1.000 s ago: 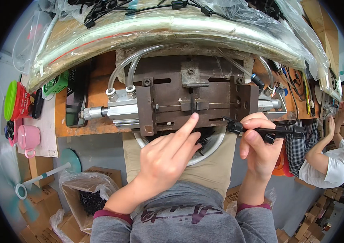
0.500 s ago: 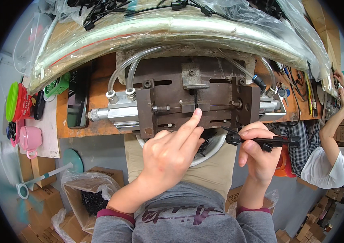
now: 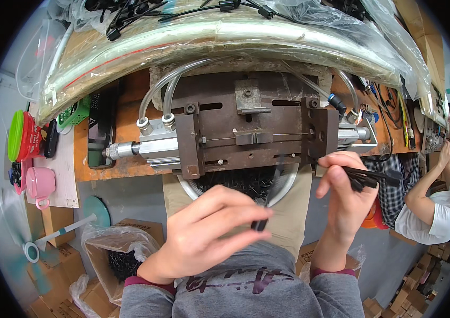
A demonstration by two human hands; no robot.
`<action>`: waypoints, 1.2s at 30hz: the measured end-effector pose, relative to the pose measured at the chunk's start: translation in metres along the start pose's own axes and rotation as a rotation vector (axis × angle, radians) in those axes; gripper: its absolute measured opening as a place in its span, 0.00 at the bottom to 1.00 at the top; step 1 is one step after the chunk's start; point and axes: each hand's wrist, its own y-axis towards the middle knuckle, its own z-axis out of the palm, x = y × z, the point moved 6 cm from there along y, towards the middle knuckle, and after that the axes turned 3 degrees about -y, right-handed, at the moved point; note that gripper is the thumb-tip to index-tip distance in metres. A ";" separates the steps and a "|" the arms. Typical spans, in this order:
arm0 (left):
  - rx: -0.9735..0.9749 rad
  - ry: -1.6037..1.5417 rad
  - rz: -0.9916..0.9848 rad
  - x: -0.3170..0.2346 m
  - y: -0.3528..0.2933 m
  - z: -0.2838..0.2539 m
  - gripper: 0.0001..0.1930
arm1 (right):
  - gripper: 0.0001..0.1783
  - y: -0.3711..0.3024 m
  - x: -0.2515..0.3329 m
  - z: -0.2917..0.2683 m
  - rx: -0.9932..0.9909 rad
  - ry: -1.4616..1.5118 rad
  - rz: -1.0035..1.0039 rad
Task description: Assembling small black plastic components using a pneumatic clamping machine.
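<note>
Over my lap, my left hand pinches a slim black plastic piece between thumb and fingers. Its thin upper end is smeared by motion. To the right, my right hand is closed on several similar slim black plastic pieces, which point to the right. Both hands are on the near side of a brown steel fixture. At its middle sits a small metal block with thin rods running to either side, and no black piece shows in it.
Silver air cylinders with clear hoses flank the fixture. Below it is a white-rimmed container of black pieces. Bagged sheeting lies behind. A pink cup stands left; a co-worker sits right.
My left hand has drawn back from the fixture toward my lap, now with a black piece in it; the one at the block is gone. The right hand's pieces have turned slightly.
</note>
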 end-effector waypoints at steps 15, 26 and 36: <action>-0.066 0.709 0.142 0.024 0.012 0.031 0.13 | 0.08 -0.009 0.006 -0.002 -0.023 -0.233 -0.193; 0.078 -0.256 0.025 -0.004 0.003 0.018 0.25 | 0.20 -0.027 0.032 0.032 0.059 -0.903 -0.784; -0.073 0.104 0.212 0.001 -0.004 0.013 0.19 | 0.17 -0.018 0.016 0.032 -0.011 -0.861 -0.921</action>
